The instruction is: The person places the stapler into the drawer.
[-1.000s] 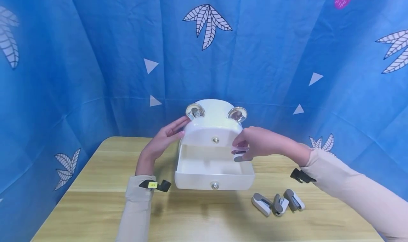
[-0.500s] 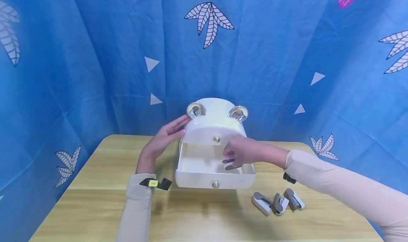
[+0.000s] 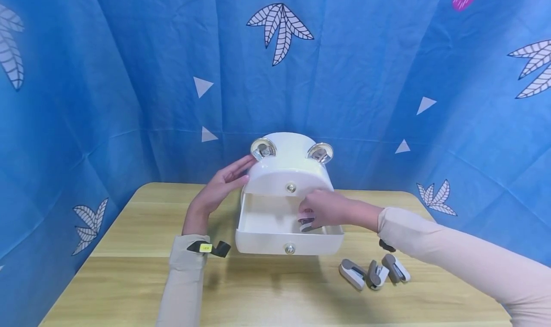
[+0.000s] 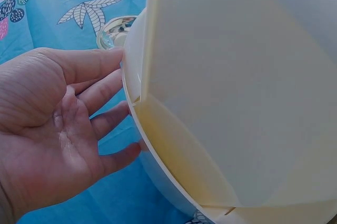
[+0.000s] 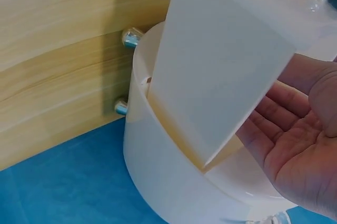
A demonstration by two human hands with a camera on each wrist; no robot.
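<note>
Head view alone shows right fingers (image 3: 304, 207) pinching stapler (image 3: 306, 225); spread left fingers (image 4: 105, 91) touch cabinet (image 3: 289, 147).

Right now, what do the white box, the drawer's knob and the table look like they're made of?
White box: probably hard plastic, glossy; it's smooth with bright highlights.
Drawer's knob: shiny and silvery like metal, but maybe coated plastic.
Table: looks like pale, smooth wood by its grain streaks, though perhaps only printed.

Beige slvs (image 3: 447, 241) both sides, blk wrist straps (image 3: 221, 248), sm. rect. yel. tag (image 3: 205, 247) on L one.
</note>
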